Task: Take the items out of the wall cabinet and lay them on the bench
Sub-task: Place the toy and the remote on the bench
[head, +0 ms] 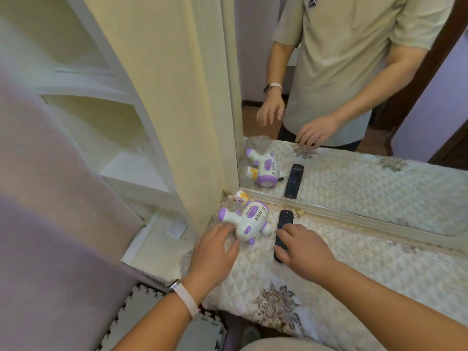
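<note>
Both things lie on the table, up in its back left corner. The white and purple toy gun (249, 219) is on its side with its bottle end tucked against the mirror frame (329, 211) and the wall. The black remote (285, 220) lies just beside it on the right, its long side running from the back edge towards the front.

My left grip (215, 252) is released: the fingers are spread and loose, with the tips touching the toy's handle and nothing closed round it. My right grip (305, 249) is also released, lying flat over the near half of the remote, the thumb along its left side.

The risks I see come from lifting away carelessly. The toy is rounded and sits on a soft quilted cover close to the table's left edge. A brush from my left fingers could roll it off that edge into the gap by the wall cabinet (134, 173). Its bottle looks like a separate piece, so a knock might work it loose. On the other side, my thumb could catch the remote and drag it towards the front edge, or push it into the toy. I would raise both grips straight up.
</note>
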Action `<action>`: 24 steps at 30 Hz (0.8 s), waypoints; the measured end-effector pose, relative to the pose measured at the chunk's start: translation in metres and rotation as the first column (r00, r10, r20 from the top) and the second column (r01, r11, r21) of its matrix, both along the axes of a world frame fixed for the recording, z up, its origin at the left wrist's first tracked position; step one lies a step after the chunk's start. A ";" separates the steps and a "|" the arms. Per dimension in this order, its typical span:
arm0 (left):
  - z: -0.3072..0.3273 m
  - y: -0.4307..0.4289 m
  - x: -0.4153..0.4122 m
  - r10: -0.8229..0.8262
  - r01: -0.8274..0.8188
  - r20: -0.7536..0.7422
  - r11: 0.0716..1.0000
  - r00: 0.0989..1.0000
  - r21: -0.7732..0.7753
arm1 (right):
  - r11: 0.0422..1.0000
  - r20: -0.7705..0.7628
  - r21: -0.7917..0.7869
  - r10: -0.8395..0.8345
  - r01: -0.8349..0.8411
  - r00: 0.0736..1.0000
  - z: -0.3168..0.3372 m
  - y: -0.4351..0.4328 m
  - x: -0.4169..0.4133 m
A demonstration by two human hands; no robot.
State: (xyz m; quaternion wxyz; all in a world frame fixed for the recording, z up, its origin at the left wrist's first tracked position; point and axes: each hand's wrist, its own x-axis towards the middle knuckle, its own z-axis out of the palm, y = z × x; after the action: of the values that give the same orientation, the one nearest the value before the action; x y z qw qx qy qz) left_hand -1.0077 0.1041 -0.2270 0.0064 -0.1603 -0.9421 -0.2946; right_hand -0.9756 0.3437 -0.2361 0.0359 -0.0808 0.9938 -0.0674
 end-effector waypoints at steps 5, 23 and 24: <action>0.023 0.000 0.036 0.003 -0.057 -0.218 0.968 0.976 -0.244 | 0.994 -0.085 -0.012 0.106 -0.107 0.991 0.024 0.008 0.015; 0.088 -0.007 0.251 0.372 -0.456 -0.270 0.789 0.888 -0.411 | 0.722 -0.319 -0.122 0.621 -0.681 0.716 0.084 -0.050 0.109; 0.090 -0.012 0.264 0.400 -0.484 -0.277 0.773 0.874 -0.409 | 0.700 -0.320 -0.128 0.642 -0.703 0.697 0.086 -0.058 0.115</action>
State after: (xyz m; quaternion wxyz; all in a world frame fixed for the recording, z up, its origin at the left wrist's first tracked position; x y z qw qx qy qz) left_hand -0.7437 0.0923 -0.1369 0.1194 0.0445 -0.9913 -0.0343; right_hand -0.8604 0.2854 -0.1502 -0.0776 -0.4526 0.8742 -0.1581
